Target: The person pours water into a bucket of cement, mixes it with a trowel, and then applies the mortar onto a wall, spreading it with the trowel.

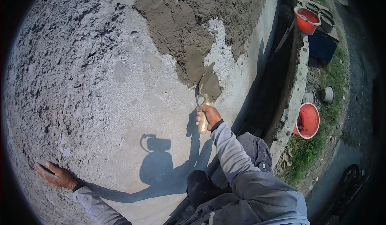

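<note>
My right hand (209, 115) is wrapped round the wooden handle of a trowel (210, 82), its blade coated with grey-brown mortar. The blade lies at the lower edge of a patch of wet mortar (173, 20) spread over the upper wall. Pale, rough wall surface (120, 84) shows below and to the left of that patch, and a bare strip cuts into it just above the trowel. At the lower left, my left hand (56, 175) rests with fingers stretched out against the rough wall, holding nothing.
A concrete ledge (290, 104) runs along the right, with a dark gap between it and the wall. An orange-red tub (307, 20) sits by the ledge; another (309, 120) lies tipped on the grass. Small buckets (327, 94) stand nearby. A wheel (349, 180) shows at lower right.
</note>
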Demonstrator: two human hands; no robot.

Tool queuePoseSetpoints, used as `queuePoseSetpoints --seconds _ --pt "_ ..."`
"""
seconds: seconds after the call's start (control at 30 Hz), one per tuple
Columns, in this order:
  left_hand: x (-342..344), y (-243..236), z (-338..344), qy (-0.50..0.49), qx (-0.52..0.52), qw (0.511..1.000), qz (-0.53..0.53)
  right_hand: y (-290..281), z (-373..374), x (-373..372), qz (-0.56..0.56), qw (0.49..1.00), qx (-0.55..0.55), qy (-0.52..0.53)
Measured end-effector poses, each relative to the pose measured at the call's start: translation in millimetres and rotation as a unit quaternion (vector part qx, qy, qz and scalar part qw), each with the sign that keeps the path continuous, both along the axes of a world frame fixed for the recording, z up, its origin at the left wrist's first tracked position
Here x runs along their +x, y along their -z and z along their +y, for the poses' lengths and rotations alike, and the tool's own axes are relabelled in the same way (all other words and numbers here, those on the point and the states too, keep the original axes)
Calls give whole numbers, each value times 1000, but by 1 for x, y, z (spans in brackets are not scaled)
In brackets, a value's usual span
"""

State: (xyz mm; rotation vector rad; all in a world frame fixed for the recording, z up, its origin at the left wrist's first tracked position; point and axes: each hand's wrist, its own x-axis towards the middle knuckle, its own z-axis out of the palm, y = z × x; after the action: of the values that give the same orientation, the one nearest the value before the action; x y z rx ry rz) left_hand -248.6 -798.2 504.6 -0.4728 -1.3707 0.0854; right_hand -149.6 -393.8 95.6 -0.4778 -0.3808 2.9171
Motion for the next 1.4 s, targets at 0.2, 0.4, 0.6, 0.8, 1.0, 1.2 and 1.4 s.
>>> queuePoseSetpoints --seconds 0.2,0.4,0.6,0.8,1.0,1.2,1.4 --pt "17 0 14 7 44 999 -19 -94 -6 2 8 998 35 43" --pt "8 5 16 30 36 999 -16 -164 -7 -9 -17 984 145 97" --pt "10 -3 6 43 21 999 8 -254 3 2 51 948 299 99" --pt "2 7 1 25 44 999 9 -177 -41 37 120 886 448 22" --pt "13 7 3 -1 55 998 1 -38 -31 39 -162 877 419 173" --pt "8 9 3 10 39 999 -3 -66 49 7 70 994 -11 85" --pt "11 5 1 5 25 999 -21 -149 76 -20 54 990 51 118"
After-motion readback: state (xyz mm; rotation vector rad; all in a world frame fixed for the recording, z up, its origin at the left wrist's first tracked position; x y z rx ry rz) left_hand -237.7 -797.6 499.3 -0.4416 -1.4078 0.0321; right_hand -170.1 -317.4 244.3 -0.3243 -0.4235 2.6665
